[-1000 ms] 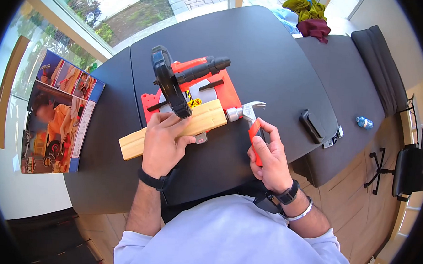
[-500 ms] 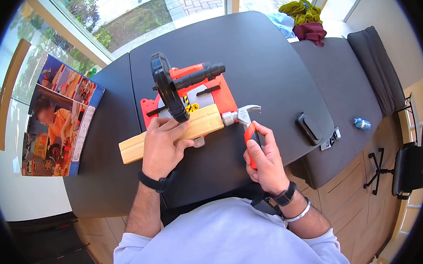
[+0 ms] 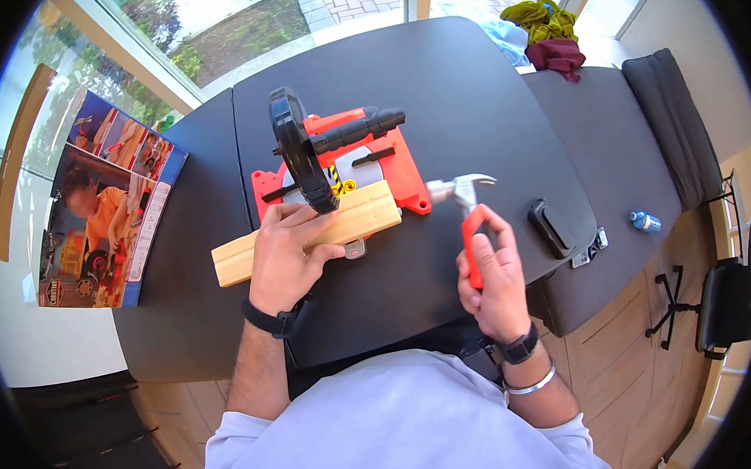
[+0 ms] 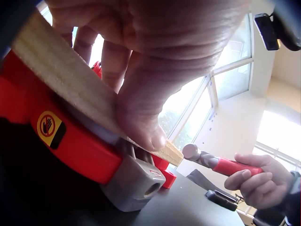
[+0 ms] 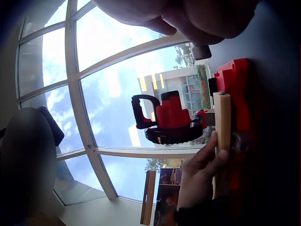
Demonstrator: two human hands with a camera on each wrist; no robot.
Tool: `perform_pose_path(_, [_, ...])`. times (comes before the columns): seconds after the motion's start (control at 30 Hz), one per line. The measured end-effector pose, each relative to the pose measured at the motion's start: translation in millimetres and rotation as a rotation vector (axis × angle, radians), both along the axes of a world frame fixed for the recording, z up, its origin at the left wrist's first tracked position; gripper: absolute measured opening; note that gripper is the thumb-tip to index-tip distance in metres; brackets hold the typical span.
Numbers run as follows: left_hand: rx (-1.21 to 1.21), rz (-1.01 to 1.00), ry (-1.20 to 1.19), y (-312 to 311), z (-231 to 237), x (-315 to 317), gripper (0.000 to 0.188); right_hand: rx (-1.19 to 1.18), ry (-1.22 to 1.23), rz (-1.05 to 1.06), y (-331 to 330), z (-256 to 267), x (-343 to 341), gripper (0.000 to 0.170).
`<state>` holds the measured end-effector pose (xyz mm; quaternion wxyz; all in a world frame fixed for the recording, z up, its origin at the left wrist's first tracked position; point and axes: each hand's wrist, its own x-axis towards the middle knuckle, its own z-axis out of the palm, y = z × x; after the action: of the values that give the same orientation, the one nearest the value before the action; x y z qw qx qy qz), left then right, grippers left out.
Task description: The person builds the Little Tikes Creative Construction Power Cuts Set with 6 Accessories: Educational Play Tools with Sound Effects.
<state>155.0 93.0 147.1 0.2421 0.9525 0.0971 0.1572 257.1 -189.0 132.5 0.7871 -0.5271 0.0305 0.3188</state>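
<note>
My left hand (image 3: 282, 259) grips a pale wooden plank (image 3: 364, 210), fingers over its top and thumb (image 4: 146, 129) along its near side. The plank lies slanted across the front of a red and black toy miter saw (image 3: 404, 172), whose round black blade guard (image 3: 287, 132) stands raised above the fingers. In my right hand (image 3: 500, 296) is a claw hammer (image 3: 471, 189) with a red handle and silver head. Its striking face points at the plank's right end, a short gap away. The right wrist view shows a small grey spot on that end of the plank (image 5: 223, 113).
A printed cardboard box (image 3: 109, 212) stands at the left of the dark table (image 3: 451, 86). Toward the right edge lies a black case (image 3: 551, 227). Beyond are a water bottle (image 3: 645, 221) and piled clothes (image 3: 555, 40) on a dark bench.
My right hand has drawn the hammer back to the right, away from the plank's end, where its head was close against the wood. The left hand and plank stay put.
</note>
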Motion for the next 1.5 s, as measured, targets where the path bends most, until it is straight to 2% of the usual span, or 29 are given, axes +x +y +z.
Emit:
perform_pose_path(0.2, [0.019,-0.005,-0.006,0,0,0,0.055,-0.083,-0.031,0.157,9,1,-12,0.052])
perform_pose_path(0.63, [0.096,-0.023,-0.044,-10,2,4,0.049,-0.042,0.046,0.051,14,0,-11,0.053])
perform_pose_path(1.1, [0.097,-0.025,-0.026,-7,2,1,0.049,-0.005,-0.023,0.143,13,9,-3,0.056])
perform_pose_path(1.23, [0.059,-0.051,-0.01,-2,0,-4,0.057,-0.019,-0.031,0.148,14,11,-4,0.057])
perform_pose_path(1.37, [0.048,-0.065,0.016,4,-3,-9,0.066,-0.12,-0.173,0.04,-1,5,8,0.057])
perform_pose_path(1.5, [0.038,0.074,-0.113,10,5,-20,0.074,-0.312,-0.34,-0.039,-19,11,20,0.064])
